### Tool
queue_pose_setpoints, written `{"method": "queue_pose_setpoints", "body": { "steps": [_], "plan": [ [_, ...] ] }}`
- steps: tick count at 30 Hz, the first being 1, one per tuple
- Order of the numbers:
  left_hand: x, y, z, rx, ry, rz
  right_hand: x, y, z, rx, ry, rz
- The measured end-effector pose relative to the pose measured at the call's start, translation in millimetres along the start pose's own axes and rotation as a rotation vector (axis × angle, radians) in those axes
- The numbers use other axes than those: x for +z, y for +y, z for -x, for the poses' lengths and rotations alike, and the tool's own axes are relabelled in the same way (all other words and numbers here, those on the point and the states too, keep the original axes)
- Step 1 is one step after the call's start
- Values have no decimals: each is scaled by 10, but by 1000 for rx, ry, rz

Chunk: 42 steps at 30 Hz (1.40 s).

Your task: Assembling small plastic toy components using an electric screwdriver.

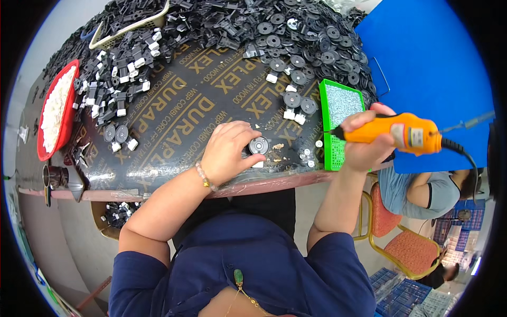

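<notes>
My right hand [365,141] is wrapped round an orange electric screwdriver [414,133], held sideways with its black tip pointing left. That tip is over the green tray [323,105], whose upper part is full of small silvery screws [344,103]. Near the table's front edge, my left hand [228,149] curls its thumb and fingers round a black round disc part [259,145]. A bit of white shows below the disc, and the fingers partly hide its left side.
Piles of black plastic parts [211,31] and black discs [327,55] fill the far table. A red basin [68,116] of white pieces stands at left. Small round bits [306,154] lie near the tray. Beyond a blue board [417,58], another person [428,193] sits at right.
</notes>
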<state>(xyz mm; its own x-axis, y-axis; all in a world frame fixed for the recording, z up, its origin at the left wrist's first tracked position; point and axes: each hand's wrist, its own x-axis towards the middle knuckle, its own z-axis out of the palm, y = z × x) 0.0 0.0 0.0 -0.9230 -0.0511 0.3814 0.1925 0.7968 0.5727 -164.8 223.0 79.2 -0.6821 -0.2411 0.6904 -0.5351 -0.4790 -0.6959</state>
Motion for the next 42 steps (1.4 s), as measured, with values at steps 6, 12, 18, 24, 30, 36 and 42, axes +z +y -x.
{"method": "queue_pose_setpoints", "body": {
  "steps": [6, 12, 18, 24, 30, 36, 42],
  "plan": [
    [63, 49, -25, 29, 40, -40, -461, 159, -26, 73, 193, 257],
    [54, 43, -29, 32, 33, -65, -480, 239, 30, 91, 199, 280],
    [45, 39, -37, 44, 28, -75, -502, 255, 37, 84, 211, 273],
    [4, 90, -56, 28, 40, -53, -451, 68, 2, 7, 204, 283],
    [71, 28, -26, 31, 19, -74, 190, -174, 107, -43, -57, -125],
    [66, 23, -18, 38, 22, -29, 867, 65, 336, 249, -186, -202],
    [56, 35, -24, 44, 39, -11, 971, 223, 319, 332, -173, -220]
  ]
}}
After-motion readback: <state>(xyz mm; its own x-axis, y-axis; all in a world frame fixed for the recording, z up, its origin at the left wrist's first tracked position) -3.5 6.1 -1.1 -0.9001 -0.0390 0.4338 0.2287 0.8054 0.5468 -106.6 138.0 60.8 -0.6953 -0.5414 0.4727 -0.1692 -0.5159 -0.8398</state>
